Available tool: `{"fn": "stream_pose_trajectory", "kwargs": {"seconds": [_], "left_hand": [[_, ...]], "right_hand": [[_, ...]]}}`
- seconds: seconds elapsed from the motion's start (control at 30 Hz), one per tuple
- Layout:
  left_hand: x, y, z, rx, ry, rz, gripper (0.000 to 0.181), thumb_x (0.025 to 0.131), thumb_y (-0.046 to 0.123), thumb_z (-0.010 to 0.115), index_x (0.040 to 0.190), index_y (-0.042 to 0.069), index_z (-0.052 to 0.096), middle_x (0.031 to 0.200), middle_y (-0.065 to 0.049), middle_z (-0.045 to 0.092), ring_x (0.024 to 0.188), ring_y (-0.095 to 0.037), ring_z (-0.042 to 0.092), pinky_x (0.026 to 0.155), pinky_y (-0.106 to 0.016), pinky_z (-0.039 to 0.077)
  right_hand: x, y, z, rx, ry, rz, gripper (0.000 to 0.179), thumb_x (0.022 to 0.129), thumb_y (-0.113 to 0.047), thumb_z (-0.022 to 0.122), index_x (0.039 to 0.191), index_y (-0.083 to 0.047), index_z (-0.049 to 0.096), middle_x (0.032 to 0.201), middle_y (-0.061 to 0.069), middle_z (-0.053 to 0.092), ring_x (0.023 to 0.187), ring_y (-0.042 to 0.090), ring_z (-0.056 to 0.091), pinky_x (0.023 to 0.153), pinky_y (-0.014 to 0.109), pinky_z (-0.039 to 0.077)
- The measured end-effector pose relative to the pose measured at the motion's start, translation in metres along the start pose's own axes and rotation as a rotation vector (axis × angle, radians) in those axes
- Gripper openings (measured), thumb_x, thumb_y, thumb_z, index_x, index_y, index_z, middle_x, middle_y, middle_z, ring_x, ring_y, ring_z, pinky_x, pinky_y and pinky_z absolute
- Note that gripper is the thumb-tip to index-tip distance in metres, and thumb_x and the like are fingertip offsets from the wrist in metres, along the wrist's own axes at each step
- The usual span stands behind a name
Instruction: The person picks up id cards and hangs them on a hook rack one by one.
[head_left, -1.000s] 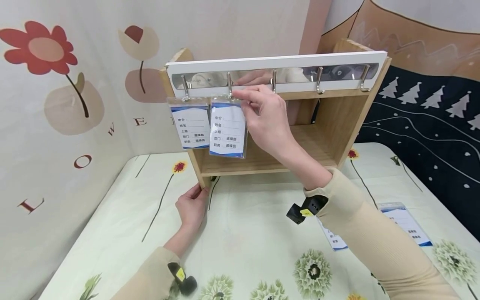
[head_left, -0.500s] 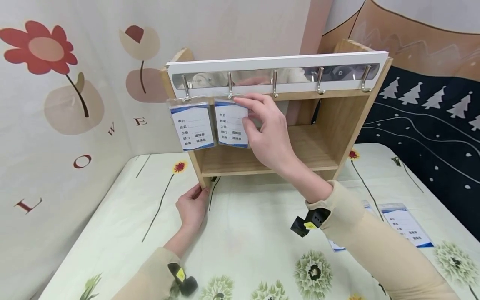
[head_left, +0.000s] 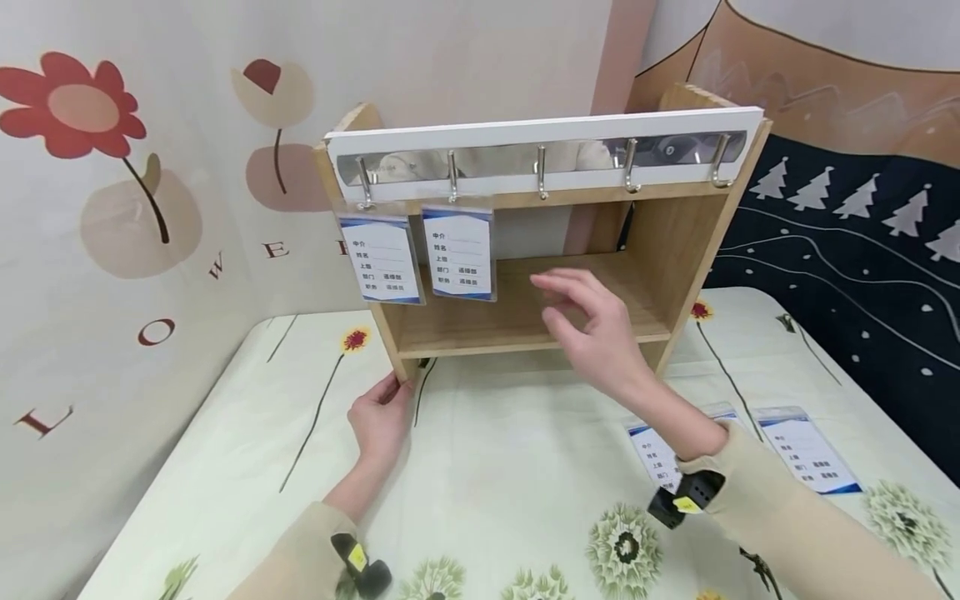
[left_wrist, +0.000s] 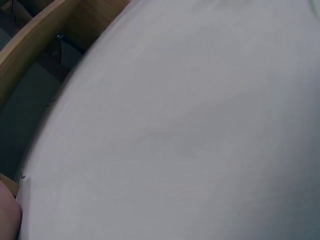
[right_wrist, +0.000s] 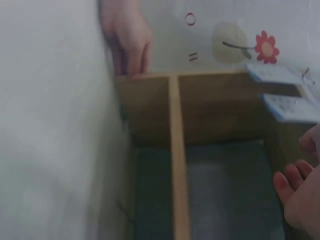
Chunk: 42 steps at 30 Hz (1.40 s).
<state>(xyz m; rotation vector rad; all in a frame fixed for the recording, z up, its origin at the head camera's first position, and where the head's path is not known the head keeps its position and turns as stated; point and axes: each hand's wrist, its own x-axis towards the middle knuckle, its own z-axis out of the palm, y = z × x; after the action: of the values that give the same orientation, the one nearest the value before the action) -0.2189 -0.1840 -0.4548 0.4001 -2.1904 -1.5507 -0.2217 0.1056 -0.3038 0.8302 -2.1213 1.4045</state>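
Observation:
Two clear-sleeved name badges with blue trim hang from the two leftmost hooks of a white hook rail in the head view: the outer badge [head_left: 381,260] and the inner badge [head_left: 459,252]. The rail [head_left: 585,132] runs along the top front of a wooden shelf [head_left: 491,329]. My left hand [head_left: 381,421] pinches the bottom of the shelf's left side panel. In front of the shelf opening, my right hand [head_left: 600,337] holds nothing, its fingers loosely bent and apart from the badges. The right wrist view shows both hanging badges [right_wrist: 292,107], blurred.
Two more badges lie on the table at the right: a badge [head_left: 808,452] in full view and a badge [head_left: 651,454] partly behind the right forearm. The flowered tablecloth [head_left: 517,450] covers the table. Three hooks [head_left: 541,172] right of the badges are bare.
My right hand has let go of the inner badge and drawn back down and to the right. That badge now hangs free from its hook. The left hand stays at the panel.

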Motion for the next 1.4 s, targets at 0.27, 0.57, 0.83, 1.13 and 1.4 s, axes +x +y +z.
{"fn": "stream_pose_trajectory", "kwargs": {"seconds": [0.27, 0.57, 0.83, 1.13, 1.4], "left_hand": [[-0.002, 0.000, 0.000, 0.005, 0.008, 0.011, 0.033, 0.096, 0.011, 0.071, 0.127, -0.001, 0.069, 0.119, -0.019, 0.071, 0.109, -0.031, 0.071, 0.083, -0.018, 0.057], [-0.003, 0.002, -0.001, -0.001, 0.006, 0.022, 0.033, 0.096, 0.010, 0.070, 0.128, -0.001, 0.069, 0.119, -0.020, 0.071, 0.108, -0.032, 0.071, 0.074, -0.004, 0.050], [-0.002, 0.000, 0.000, 0.004, 0.001, 0.032, 0.034, 0.097, 0.010, 0.069, 0.129, -0.002, 0.068, 0.121, -0.019, 0.070, 0.110, -0.031, 0.071, 0.075, -0.005, 0.051], [-0.001, -0.001, 0.001, 0.000, -0.008, 0.025, 0.035, 0.097, 0.010, 0.068, 0.129, -0.003, 0.067, 0.123, -0.021, 0.069, 0.112, -0.032, 0.070, 0.080, -0.011, 0.054], [0.000, -0.001, 0.001, 0.007, -0.004, 0.030, 0.034, 0.097, 0.010, 0.068, 0.129, -0.002, 0.067, 0.122, -0.020, 0.069, 0.111, -0.031, 0.070, 0.078, -0.007, 0.052]], "right_hand": [[-0.046, 0.030, -0.039, -0.067, -0.214, 0.103, 0.028, 0.095, 0.009, 0.064, 0.120, -0.001, 0.073, 0.129, 0.012, 0.067, 0.107, 0.030, 0.066, 0.086, 0.019, 0.055], [-0.082, 0.044, -0.067, -0.135, -0.298, 0.223, 0.025, 0.099, 0.000, 0.064, 0.121, -0.003, 0.074, 0.132, 0.013, 0.065, 0.118, 0.032, 0.062, 0.086, 0.027, 0.056], [-0.102, 0.061, -0.085, -0.198, -0.291, 0.237, 0.027, 0.096, 0.003, 0.066, 0.120, -0.004, 0.074, 0.131, 0.012, 0.065, 0.116, 0.032, 0.062, 0.085, 0.026, 0.056], [-0.112, 0.081, -0.108, -0.239, -0.382, 0.415, 0.037, 0.094, 0.002, 0.069, 0.131, 0.004, 0.065, 0.138, 0.023, 0.059, 0.117, 0.038, 0.061, 0.087, 0.028, 0.058], [-0.119, 0.098, -0.117, -0.315, -0.491, 0.512, 0.049, 0.089, -0.006, 0.078, 0.133, 0.008, 0.061, 0.124, 0.022, 0.065, 0.107, 0.035, 0.063, 0.088, 0.046, 0.058]]}}
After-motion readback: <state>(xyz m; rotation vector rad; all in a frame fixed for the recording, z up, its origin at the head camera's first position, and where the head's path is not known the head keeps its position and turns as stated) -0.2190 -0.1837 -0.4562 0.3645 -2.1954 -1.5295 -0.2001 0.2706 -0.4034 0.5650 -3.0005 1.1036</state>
